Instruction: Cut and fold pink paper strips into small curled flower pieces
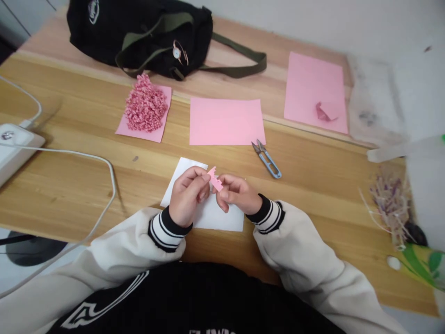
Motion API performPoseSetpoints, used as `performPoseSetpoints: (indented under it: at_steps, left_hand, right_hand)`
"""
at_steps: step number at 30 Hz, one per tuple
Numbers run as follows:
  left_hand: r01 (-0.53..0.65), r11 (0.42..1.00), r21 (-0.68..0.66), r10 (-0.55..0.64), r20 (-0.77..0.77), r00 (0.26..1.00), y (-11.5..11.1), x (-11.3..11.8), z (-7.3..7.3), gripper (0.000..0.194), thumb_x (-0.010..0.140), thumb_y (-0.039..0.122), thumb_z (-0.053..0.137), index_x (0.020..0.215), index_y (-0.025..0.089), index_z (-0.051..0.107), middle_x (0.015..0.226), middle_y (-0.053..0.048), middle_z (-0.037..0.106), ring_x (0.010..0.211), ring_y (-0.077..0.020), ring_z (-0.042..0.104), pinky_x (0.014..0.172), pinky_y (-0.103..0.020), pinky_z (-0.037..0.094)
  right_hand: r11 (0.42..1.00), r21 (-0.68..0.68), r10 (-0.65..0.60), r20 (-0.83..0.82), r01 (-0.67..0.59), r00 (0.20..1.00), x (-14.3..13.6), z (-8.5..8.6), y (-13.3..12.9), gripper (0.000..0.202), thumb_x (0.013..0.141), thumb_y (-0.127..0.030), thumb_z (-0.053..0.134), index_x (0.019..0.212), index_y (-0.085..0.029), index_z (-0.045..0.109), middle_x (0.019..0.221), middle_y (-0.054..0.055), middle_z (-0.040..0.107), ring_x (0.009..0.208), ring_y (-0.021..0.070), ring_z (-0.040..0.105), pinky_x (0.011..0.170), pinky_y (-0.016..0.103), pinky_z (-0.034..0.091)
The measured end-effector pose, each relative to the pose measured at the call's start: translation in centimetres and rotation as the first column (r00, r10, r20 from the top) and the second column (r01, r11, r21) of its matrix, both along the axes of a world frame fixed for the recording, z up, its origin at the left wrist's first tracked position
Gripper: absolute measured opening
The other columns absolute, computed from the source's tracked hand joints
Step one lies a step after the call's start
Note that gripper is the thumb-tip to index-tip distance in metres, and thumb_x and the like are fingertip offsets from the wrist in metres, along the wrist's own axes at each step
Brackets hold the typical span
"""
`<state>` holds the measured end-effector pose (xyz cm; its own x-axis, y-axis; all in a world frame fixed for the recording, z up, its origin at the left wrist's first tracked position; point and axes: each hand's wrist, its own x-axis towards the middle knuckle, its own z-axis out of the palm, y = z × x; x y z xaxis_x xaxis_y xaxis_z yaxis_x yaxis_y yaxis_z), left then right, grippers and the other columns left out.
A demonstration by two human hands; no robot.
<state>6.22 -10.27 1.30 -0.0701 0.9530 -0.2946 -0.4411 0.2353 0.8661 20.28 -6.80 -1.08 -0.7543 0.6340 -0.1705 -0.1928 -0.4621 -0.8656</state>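
A small pink paper strip [216,181] with a notched, fringed edge is held between my two hands. My left hand [190,191] pinches its upper left end between thumb and fingers. At its lower right end, my right hand [239,191] has thumb and fingers closed on it. Beneath both hands lies a white sheet [222,217], partly covered by them. Blue-handled thread snips [268,161] rest to the right, blades pointing up and left. Beyond the hands is a flat pink sheet [225,121].
A pink curly bundle [145,105] sits on pink paper at left. Behind it is a black bag [146,32] with a watch. Another pink sheet [313,88] holds a scrap. A power strip [17,148] and white cable are far left, dried stems [391,199] far right.
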Motion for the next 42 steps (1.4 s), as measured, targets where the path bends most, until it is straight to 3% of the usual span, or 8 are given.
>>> performPoseSetpoints:
  at_steps: [6,10,14,17,22,28,34,42]
  left_hand:
    - [0.004,0.997,0.076,0.015,-0.256,0.967,-1.1,-0.6,0.1,0.02,0.077,0.033,0.064,0.07,0.015,0.058,0.051,0.005,0.048,0.043,-0.0044,0.034,0.043,-0.019,0.026]
    - [0.009,0.992,0.129,0.028,-0.283,0.959,-1.5,-1.4,0.6,0.018,0.079,0.032,0.063,0.072,0.015,0.059,0.058,0.003,0.053,0.046,-0.0053,0.04,0.046,-0.019,0.032]
    - [-0.03,0.988,0.149,0.063,-0.223,0.973,-1.8,-2.1,1.0,0.016,0.079,0.03,0.064,0.074,0.016,0.059,0.054,0.004,0.05,0.048,-0.0062,0.044,0.048,-0.019,0.037]
    - [-0.028,0.989,0.145,0.051,-0.155,0.987,-2.1,-2.3,1.0,0.015,0.079,0.03,0.064,0.075,0.016,0.059,0.058,0.002,0.056,0.049,-0.007,0.047,0.049,-0.019,0.04]
    - [-0.014,0.994,0.104,0.022,-0.071,0.997,-2.5,-2.5,1.0,0.016,0.08,0.029,0.062,0.072,0.016,0.057,0.064,0.0,0.062,0.05,-0.0073,0.05,0.049,-0.019,0.041]
    - [-0.01,0.995,0.098,0.016,-0.061,0.998,-2.5,-2.7,1.1,0.015,0.082,0.028,0.06,0.072,0.017,0.056,0.064,0.002,0.06,0.051,-0.0071,0.051,0.05,-0.019,0.042]
    - [0.074,0.996,0.047,-0.074,0.003,0.997,-2.3,-2.6,1.1,0.015,0.081,0.028,0.061,0.073,0.017,0.056,0.057,0.004,0.055,0.048,-0.0063,0.049,0.049,-0.019,0.041]
    - [0.122,0.985,-0.119,-0.105,0.136,0.985,-2.1,-2.7,1.5,0.021,0.075,0.035,0.066,0.076,0.017,0.056,0.064,0.003,0.052,0.049,-0.0056,0.044,0.049,-0.019,0.036]
  right_hand:
    - [0.996,0.094,-0.005,0.089,-0.003,0.996,-0.6,0.7,-0.7,0.041,0.069,-0.042,0.073,0.087,-0.016,0.046,0.051,-0.008,0.054,0.041,0.0056,0.047,0.042,0.019,0.038]
    - [0.972,0.179,-0.177,0.147,0.15,0.973,-1.7,1.3,-2.1,0.036,0.072,-0.037,0.071,0.089,-0.016,0.047,0.055,-0.008,0.051,0.044,0.0051,0.046,0.045,0.019,0.038]
    - [0.906,0.272,-0.392,0.244,0.325,0.887,-3.3,2.9,-4.0,0.028,0.076,-0.033,0.067,0.089,-0.016,0.049,0.061,-0.005,0.052,0.049,0.0052,0.045,0.048,0.02,0.036]
    - [0.857,0.254,-0.497,0.177,0.448,0.85,-4.5,3.8,-5.0,0.025,0.078,-0.033,0.065,0.088,-0.017,0.05,0.064,-0.003,0.056,0.052,0.0073,0.048,0.049,0.021,0.038]
    - [0.717,0.226,-0.692,0.117,0.659,0.713,-6.7,3.7,-5.8,0.019,0.076,-0.029,0.066,0.081,-0.017,0.052,0.061,-0.002,0.055,0.052,0.0089,0.051,0.048,0.022,0.04]
    - [0.688,0.206,-0.722,0.092,0.696,0.686,-7.5,3.3,-6.0,0.017,0.076,-0.027,0.066,0.078,-0.017,0.053,0.062,-0.002,0.055,0.053,0.009,0.051,0.047,0.021,0.04]
    - [0.672,0.104,-0.74,0.061,0.733,0.67,-7.1,3.2,-5.9,0.018,0.08,-0.03,0.063,0.076,-0.017,0.051,0.052,-0.004,0.052,0.044,0.0076,0.047,0.043,0.02,0.039]
    - [0.703,0.246,-0.71,0.201,0.667,0.675,-6.2,3.4,-6.2,0.012,0.081,-0.025,0.061,0.076,-0.018,0.054,0.055,-0.001,0.06,0.049,0.0107,0.052,0.049,0.023,0.041]
